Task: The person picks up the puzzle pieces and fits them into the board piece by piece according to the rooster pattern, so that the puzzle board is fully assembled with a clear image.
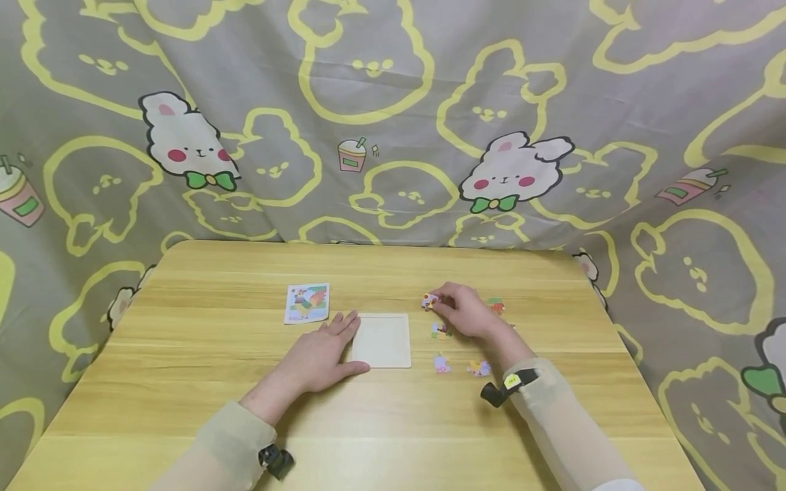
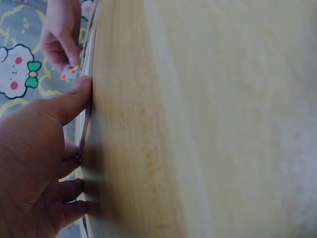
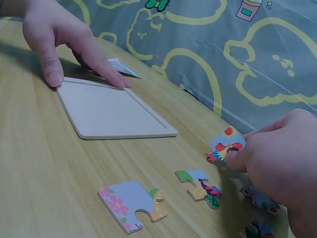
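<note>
A pale, square puzzle tray (image 1: 382, 341) with a low raised rim lies flat on the table. My left hand (image 1: 322, 351) rests against its left side, thumb at the near corner and fingers fairly straight along the edge. To the right, my right hand (image 1: 467, 310) pinches a jigsaw piece (image 3: 228, 143) with red, yellow and light blue print between thumb and fingers, held just above the table. Nearby lie a lilac piece with pink flowers (image 3: 130, 203), a green-and-blue piece (image 3: 198, 187) and an orange-and-lilac piece (image 1: 478, 368). More pieces are partly hidden behind the right hand.
A small printed picture card (image 1: 307, 303) of a colourful bird lies left of the tray, beyond the left hand. The wooden table (image 1: 368, 429) ends at a patterned grey curtain (image 1: 393, 136) behind and at the sides. Another piece (image 1: 496, 305) lies beyond the right wrist.
</note>
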A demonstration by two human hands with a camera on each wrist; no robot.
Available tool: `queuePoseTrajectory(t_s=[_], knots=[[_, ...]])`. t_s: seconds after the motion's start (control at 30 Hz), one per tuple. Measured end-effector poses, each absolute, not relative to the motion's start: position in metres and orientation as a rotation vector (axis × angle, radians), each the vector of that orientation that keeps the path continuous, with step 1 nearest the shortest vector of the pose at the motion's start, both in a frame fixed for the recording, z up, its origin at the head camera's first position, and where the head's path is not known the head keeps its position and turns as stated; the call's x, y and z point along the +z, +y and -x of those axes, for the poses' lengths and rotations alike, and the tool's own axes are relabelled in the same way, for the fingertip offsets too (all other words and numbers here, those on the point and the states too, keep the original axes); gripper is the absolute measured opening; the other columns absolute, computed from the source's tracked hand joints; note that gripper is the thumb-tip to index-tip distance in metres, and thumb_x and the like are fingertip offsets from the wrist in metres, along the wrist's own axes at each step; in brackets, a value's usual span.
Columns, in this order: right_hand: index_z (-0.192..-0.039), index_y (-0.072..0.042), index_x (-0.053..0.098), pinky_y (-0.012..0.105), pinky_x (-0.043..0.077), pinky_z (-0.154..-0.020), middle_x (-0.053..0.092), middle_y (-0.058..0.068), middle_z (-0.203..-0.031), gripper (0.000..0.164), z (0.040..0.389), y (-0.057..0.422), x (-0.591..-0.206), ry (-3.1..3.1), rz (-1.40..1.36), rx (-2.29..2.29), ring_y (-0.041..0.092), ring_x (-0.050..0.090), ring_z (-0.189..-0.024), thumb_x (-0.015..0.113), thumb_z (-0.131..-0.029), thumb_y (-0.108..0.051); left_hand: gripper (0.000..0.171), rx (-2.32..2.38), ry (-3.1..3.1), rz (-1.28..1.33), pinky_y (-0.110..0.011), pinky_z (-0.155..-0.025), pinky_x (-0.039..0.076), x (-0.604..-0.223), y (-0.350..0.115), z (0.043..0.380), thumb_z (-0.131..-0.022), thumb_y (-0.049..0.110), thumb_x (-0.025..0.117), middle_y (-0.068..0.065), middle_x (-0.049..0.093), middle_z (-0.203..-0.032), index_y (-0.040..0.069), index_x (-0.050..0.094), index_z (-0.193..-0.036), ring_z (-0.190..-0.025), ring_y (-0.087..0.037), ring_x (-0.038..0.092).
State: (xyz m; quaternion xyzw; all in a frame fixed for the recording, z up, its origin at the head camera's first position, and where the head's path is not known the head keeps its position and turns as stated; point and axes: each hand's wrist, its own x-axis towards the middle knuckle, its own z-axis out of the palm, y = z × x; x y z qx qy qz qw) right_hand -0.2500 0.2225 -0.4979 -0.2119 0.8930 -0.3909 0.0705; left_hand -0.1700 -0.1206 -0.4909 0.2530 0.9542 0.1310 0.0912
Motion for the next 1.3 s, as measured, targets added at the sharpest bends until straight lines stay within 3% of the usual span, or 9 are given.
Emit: queuePoseTrajectory(t_s=[0.4, 0.77, 0.97, 1.3], knots=[[-0.114, -0.009, 0.078, 0.04, 0.051, -0.089, 0.07, 0.004, -0.111, 0.017, 0.248, 0.224, -0.486, 2.575, 0.566, -1.344, 0.024, 0.061, -0.1, 0.062, -0.109, -0.013, 0.097, 0.414, 2.83, -0.736, -0.062, -0.111, 0.044, -0.49, -0.119, 0.169, -0.097, 0.069, 0.062, -0.01, 0.028, -0.172, 0.004, 0.037, -0.164, -0.15, -0.044, 0.036], [-0.12, -0.013, 0.078, 0.03, 0.048, -0.063, 0.074, 0.008, -0.103, 0.019, 0.238, 0.226, -0.47, 2.57, 0.495, -1.335, 0.024, 0.057, -0.083, 0.065, -0.107, -0.017, 0.097, 0.392, 2.836, -0.754, -0.057, -0.12, 0.036, -0.49, -0.115, 0.17, -0.096, 0.069, 0.064, -0.006, 0.029, -0.172, 0.006, 0.038, -0.164, -0.155, -0.038, 0.031], [-0.121, -0.011, 0.077, 0.033, 0.053, -0.071, 0.073, 0.0, -0.1, 0.018, 0.233, 0.225, -0.47, 2.611, 0.513, -1.365, 0.024, 0.062, -0.085, 0.07, -0.104, -0.014, 0.098, 0.381, 2.85, -0.756, -0.055, -0.122, 0.033, -0.49, -0.115, 0.17, -0.095, 0.072, 0.063, -0.005, 0.03, -0.172, 0.007, 0.038, -0.164, -0.155, -0.037, 0.03], [-0.112, -0.008, 0.075, 0.034, 0.058, -0.077, 0.072, 0.004, -0.098, 0.013, 0.225, 0.212, -0.469, 2.568, 0.487, -1.484, 0.026, 0.067, -0.089, 0.074, -0.1, -0.011, 0.1, 0.347, 2.858, -0.739, -0.054, -0.122, 0.033, -0.491, -0.113, 0.17, -0.094, 0.074, 0.063, -0.006, 0.033, -0.171, 0.007, 0.04, -0.164, -0.155, -0.037, 0.031]])
